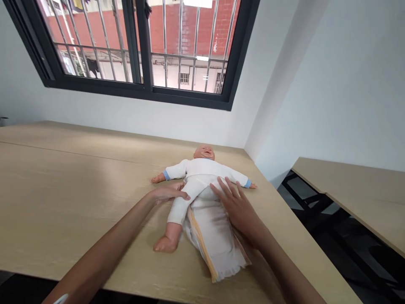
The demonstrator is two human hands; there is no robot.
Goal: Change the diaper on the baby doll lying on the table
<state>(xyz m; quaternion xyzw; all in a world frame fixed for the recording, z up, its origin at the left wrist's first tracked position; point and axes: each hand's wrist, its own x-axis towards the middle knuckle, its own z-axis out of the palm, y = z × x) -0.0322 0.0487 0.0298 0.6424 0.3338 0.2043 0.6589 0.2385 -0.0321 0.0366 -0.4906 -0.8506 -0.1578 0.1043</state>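
A baby doll [202, 168] in white clothes with blue cuffs lies on its back, head away from me and arms spread. One bare foot points towards me on the left; the other leg is mostly hidden by my right hand and the diaper. My left hand [169, 192] is closed around the thigh of the left-side leg, thumb on top and fingers partly hidden at the hip. An unfolded white diaper [215, 236] with an orange stripe stretches from under the doll's bottom towards me. My right hand [236, 202] rests with spread fingers on the doll's right-side hip, over the diaper's edge.
The doll lies on a wooden table [79, 190] close to its right edge. Past a gap stands another wooden table [363, 194] with a dark frame. A barred window [145, 90] with a dark frame is in the white wall [177, 122] behind.
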